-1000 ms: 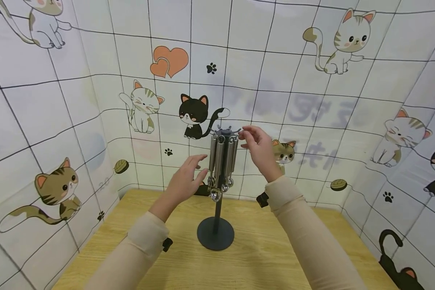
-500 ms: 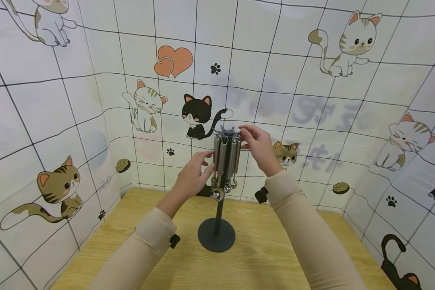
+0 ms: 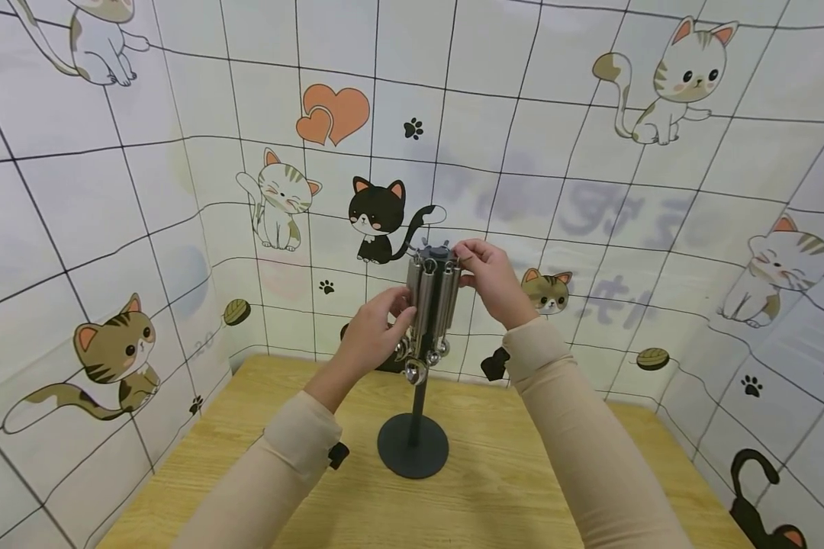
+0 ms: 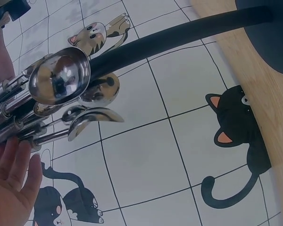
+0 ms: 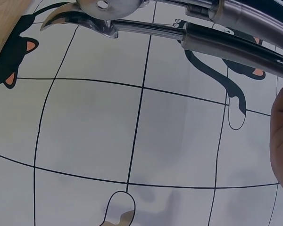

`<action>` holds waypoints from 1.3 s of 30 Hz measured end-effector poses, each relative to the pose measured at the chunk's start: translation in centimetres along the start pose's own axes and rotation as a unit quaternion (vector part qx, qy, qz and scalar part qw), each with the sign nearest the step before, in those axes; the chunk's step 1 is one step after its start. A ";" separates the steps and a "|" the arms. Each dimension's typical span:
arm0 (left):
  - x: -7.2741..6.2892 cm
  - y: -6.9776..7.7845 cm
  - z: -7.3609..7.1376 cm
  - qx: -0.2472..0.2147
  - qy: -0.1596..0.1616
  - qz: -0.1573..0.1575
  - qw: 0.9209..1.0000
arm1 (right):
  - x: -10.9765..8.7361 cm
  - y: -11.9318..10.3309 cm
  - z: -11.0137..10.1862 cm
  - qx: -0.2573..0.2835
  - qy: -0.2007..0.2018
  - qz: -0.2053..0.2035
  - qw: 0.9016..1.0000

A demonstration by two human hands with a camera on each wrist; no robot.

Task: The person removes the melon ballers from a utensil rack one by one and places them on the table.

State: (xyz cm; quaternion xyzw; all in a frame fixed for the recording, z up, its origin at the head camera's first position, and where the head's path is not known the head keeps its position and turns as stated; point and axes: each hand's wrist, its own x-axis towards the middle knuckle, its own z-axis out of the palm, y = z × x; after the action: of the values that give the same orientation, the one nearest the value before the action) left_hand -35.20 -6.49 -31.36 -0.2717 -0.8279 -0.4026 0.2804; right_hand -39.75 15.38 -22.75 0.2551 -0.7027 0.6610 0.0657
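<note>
A dark stand with a round base [image 3: 413, 450] holds several hanging metal utensils [image 3: 429, 301] with thick silver handles. In the left wrist view, an ice cream scoop [image 4: 60, 76] hangs among other spoon-like heads. My left hand [image 3: 371, 328] is at the left side of the bunch, extended fingers touching the handles. My right hand [image 3: 494, 278] is at the top right, thumb and forefinger pinching the upper end of a utensil by the hooks. In the right wrist view, a metal utensil [image 5: 233, 46] with a curved, pointed head hangs nearest that hand; its top end is out of frame.
The stand's base rests on a wooden table [image 3: 515, 473]. Behind and at both sides, a white gridded sheet [image 3: 556, 46] printed with cartoon cats encloses the table. Dark wrist cameras sit at both cuffs.
My left hand has moved right and slightly up, from beside the utensils to touching their handles. My right hand stays by the top hooks, its fingertips closer in. The view has shifted slightly.
</note>
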 end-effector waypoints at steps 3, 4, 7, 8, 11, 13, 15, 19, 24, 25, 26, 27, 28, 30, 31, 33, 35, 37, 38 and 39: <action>0.1 0.1 0.1 -0.014 -0.012 -0.012 1.000 | 0.0 -0.1 -0.4 0.026 -0.013 0.001 1.000; 0.2 0.2 0.2 -0.021 -0.015 -0.016 1.000 | 0.0 -0.2 -0.5 0.033 -0.016 0.002 0.999; 0.3 0.2 0.3 -0.039 -0.018 -0.025 0.999 | -0.1 -0.3 -0.8 0.052 -0.028 0.003 0.998; 0.3 0.2 0.3 -0.051 -0.018 -0.026 0.998 | -0.1 -0.3 -0.9 0.058 -0.031 0.004 0.998; 0.4 0.2 0.5 -0.087 -0.022 -0.037 0.995 | -0.1 -0.3 -1.0 0.069 -0.037 0.006 0.997; 0.5 0.2 0.6 -0.120 -0.026 -0.048 0.991 | -0.2 -0.3 -1.0 0.073 -0.041 0.005 0.996; 0.6 0.2 0.7 -0.144 -0.028 -0.059 0.987 | -0.2 -0.2 -1.0 0.073 -0.038 0.005 0.997; 0.7 0.3 0.8 -0.168 -0.013 -0.057 0.984 | -0.2 -0.1 -0.9 0.079 -0.029 0.003 0.996; 0.7 0.6 0.6 -0.145 0.009 -0.044 0.988 | -0.3 0.1 -0.7 0.083 -0.023 0.000 0.996; 0.7 0.6 0.5 -0.147 0.011 -0.043 0.988 | -0.3 0.1 -0.6 0.082 -0.021 0.000 0.996; 0.7 0.6 0.5 -0.151 0.012 -0.043 0.987 | -0.2 0.2 -0.6 0.081 -0.021 0.000 0.997; 0.6 0.6 0.4 -0.157 0.012 -0.043 0.986 | -0.2 0.3 -0.6 0.078 -0.020 0.001 0.997; 0.6 0.6 0.4 -0.166 0.012 -0.046 0.985 | -0.2 0.3 -0.6 0.076 -0.019 0.002 0.997; 0.5 0.5 0.3 -0.176 0.011 -0.048 0.983 | -0.3 0.3 -0.7 0.071 -0.016 0.002 0.997; 0.5 0.5 0.3 -0.176 0.009 -0.051 0.983 | -0.3 0.3 -0.8 0.069 -0.017 0.002 0.997; 0.5 0.6 0.1 -0.170 0.005 -0.057 0.984 | -0.4 0.3 -0.9 0.062 -0.016 0.001 0.998; 0.5 0.7 -0.1 -0.158 0.000 -0.064 0.985 | -0.5 0.2 -1.0 0.051 -0.014 0.001 0.999; 0.5 0.9 -0.4 -0.145 -0.006 -0.069 0.987 | -0.5 0.1 -1.2 0.039 -0.014 0.002 0.999; 0.5 1.0 -0.6 -0.141 -0.007 -0.073 0.987 | -0.5 0.0 -1.2 0.034 -0.014 0.002 0.999; 0.5 1.1 -0.7 -0.138 -0.009 -0.076 0.988 | -0.6 0.0 -1.3 0.028 -0.014 0.003 0.999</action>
State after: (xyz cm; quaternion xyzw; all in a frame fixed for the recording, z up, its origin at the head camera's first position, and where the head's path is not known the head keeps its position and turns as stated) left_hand -34.64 -6.36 -30.08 -0.2477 -0.7853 -0.5303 0.2017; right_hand -39.56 16.76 -22.82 0.2639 -0.6851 0.6773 0.0468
